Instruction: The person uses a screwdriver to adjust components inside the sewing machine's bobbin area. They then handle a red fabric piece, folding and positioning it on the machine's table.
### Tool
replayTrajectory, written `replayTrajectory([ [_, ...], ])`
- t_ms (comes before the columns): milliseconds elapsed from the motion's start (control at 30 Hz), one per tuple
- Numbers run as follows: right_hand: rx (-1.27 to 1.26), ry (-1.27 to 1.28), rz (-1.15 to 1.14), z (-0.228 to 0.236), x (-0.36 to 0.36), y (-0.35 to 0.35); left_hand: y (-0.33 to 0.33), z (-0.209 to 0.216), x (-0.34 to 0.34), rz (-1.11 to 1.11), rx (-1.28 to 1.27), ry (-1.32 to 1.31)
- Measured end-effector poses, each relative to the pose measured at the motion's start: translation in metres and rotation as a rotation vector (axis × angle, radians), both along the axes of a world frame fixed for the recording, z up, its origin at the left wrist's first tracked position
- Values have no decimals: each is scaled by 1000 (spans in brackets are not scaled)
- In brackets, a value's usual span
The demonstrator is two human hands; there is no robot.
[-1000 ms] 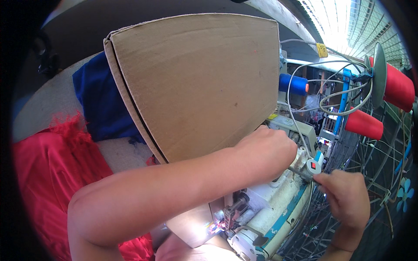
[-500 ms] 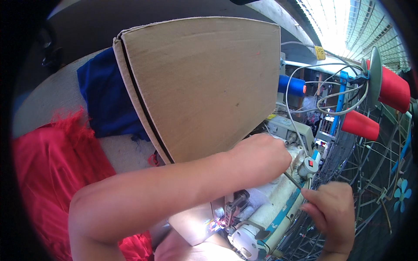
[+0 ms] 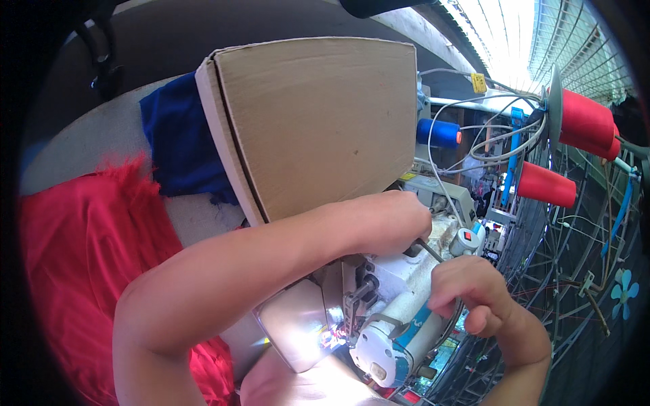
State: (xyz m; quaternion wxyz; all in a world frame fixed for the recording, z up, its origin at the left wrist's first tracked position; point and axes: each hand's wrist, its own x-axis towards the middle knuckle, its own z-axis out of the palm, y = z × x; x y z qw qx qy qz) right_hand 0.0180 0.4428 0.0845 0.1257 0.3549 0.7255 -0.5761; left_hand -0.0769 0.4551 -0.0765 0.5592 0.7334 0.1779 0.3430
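My left hand (image 3: 396,220) reaches across from the left over the white and teal sewing machine (image 3: 399,277). It is closed, its fingers mostly hidden on the far side. A thin dark metal rod (image 3: 429,250) comes out from under it and slants down toward my right hand (image 3: 474,287). That hand is curled over the rod's lower end, fingers bent down and thumb below. The exact grip there is hidden, and so is the rod's other end. Below my left wrist are the machine's metal arm parts, with a bright light at its shiny plate (image 3: 294,321).
A large cardboard box (image 3: 318,128) stands behind my left arm. Red cloth (image 3: 95,250) and blue cloth (image 3: 183,142) lie on the table at left. Thread cones, red (image 3: 547,184) and blue (image 3: 439,133), sit at right among loose cables. A white switch box (image 3: 465,241) sits beside my right hand.
The view has shifted, so the box and machine appear farther left. My right hand has moved left and up along the rod, closer to my left hand, which stays at the same spot on the machine.
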Motion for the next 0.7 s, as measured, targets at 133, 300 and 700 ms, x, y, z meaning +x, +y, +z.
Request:
replayTrajectory([
  [133,43,-72,139,-5,-13,-4,3,-1,2,-16,-27,-60],
  [300,326,23,227,-20,-23,-13,4,2,0,-19,-29,-33],
  [700,466,81,403,-32,-34,-17,5,6,0,-116,-216,11],
])
